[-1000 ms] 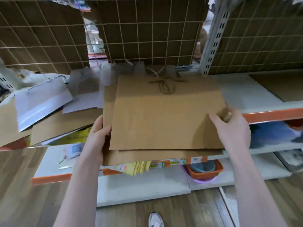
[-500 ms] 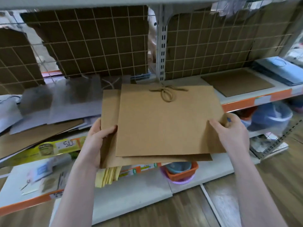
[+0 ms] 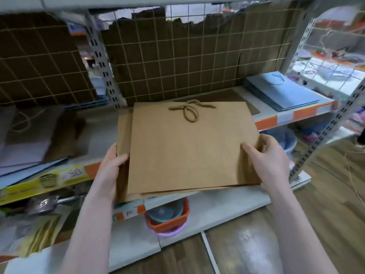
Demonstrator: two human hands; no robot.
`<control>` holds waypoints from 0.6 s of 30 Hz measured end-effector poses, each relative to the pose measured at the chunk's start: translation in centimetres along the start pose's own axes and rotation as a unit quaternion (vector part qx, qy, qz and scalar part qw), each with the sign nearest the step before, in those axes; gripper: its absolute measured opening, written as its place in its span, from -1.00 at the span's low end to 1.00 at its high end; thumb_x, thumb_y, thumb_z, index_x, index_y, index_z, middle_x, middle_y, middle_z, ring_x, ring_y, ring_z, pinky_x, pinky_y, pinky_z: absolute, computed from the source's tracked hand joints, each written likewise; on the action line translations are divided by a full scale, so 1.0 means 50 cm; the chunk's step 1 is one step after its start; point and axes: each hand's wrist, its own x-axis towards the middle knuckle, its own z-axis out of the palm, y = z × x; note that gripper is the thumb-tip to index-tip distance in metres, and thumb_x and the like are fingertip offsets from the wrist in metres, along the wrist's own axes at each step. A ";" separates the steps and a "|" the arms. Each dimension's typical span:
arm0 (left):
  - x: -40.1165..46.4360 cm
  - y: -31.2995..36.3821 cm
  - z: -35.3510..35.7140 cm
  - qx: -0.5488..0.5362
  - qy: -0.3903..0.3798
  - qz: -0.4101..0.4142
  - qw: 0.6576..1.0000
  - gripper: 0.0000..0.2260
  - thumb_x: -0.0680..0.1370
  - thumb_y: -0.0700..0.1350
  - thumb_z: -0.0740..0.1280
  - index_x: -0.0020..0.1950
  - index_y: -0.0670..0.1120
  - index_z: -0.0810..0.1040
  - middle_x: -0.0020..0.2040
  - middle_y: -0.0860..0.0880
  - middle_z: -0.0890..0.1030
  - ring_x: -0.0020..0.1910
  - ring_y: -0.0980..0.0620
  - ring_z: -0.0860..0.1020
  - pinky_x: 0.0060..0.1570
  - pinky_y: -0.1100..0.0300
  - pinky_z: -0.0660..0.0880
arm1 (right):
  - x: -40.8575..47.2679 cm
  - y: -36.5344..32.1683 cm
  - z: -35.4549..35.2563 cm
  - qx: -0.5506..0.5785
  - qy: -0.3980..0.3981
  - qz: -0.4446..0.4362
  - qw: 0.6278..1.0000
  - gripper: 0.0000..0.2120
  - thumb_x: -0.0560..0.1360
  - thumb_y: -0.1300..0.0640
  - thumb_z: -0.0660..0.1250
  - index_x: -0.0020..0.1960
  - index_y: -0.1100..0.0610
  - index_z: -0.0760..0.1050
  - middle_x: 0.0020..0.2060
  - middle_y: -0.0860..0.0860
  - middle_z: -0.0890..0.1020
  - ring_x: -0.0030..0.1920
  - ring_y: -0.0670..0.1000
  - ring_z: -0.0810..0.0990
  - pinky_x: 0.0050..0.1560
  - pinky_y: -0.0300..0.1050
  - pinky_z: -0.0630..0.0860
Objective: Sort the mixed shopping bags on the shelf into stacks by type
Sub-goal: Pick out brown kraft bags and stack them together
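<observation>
A small stack of flat brown paper bags (image 3: 187, 149) with a twisted rope handle on top hangs in front of the shelf edge. My left hand (image 3: 112, 167) grips its left edge, thumb on top. My right hand (image 3: 266, 157) grips the right edge, thumb on top and fingers curled round the side. A dark brown bag (image 3: 237, 99) lies flat on the shelf just behind the stack. A neat pile of light blue bags (image 3: 280, 91) sits at the shelf's right end. To the left lies a blurred jumble of grey, white and brown bags (image 3: 35, 139).
The white shelf (image 3: 286, 117) has an orange front strip and a wire-grid back lined with torn cardboard (image 3: 187, 56). Upright posts (image 3: 100, 62) divide the bays. Lower shelves hold an orange tub (image 3: 167, 216), a blue bucket (image 3: 286, 139) and yellow packets. Wooden floor lies at lower right.
The view has swung right along the shelf with the brown stack held in both hands. The blue bag pile and the dark brown bag have come closer to the centre; the mixed pile has slid left.
</observation>
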 end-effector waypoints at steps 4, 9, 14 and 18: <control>0.039 0.002 0.100 0.007 -0.027 -0.003 1.000 -0.78 0.60 -0.26 0.14 0.13 -0.01 0.48 -0.03 -0.08 0.64 -0.08 -0.04 0.61 -0.11 0.05 0.52 | 0.082 0.046 -0.020 0.013 -0.002 0.016 1.000 -0.57 0.47 -0.08 0.32 0.29 0.05 0.41 0.06 0.02 0.54 0.04 0.07 0.47 -0.01 -0.05 0.36; 0.143 -0.013 0.204 0.012 -0.038 -0.013 0.999 -0.80 0.60 -0.23 0.18 0.05 0.06 0.47 0.03 -0.15 0.61 -0.02 -0.10 0.60 -0.03 -0.02 0.54 | 0.196 0.073 -0.013 0.024 0.013 0.036 0.999 -0.55 0.47 -0.07 0.33 0.31 0.06 0.40 0.08 0.06 0.56 0.09 0.12 0.49 -0.02 -0.07 0.33; 0.252 -0.016 0.308 0.002 -0.048 -0.037 0.998 -0.79 0.59 -0.18 0.20 0.19 0.03 0.44 -0.05 -0.14 0.60 -0.10 -0.11 0.60 -0.13 0.04 0.52 | 0.316 0.081 -0.013 0.012 0.008 0.047 0.999 -0.64 0.49 -0.06 0.31 0.20 0.11 0.43 -0.10 -0.01 0.43 0.05 0.10 0.45 -0.09 -0.11 0.24; 0.313 -0.015 0.371 0.026 -0.025 -0.055 0.998 -0.73 0.61 -0.15 0.19 0.29 0.05 0.38 0.06 -0.18 0.58 -0.02 -0.14 0.58 0.00 -0.04 0.52 | 0.403 0.091 -0.006 -0.008 0.006 0.056 0.998 -0.65 0.48 -0.10 0.31 0.16 0.07 0.41 0.02 0.08 0.53 0.03 0.12 0.46 -0.06 -0.07 0.31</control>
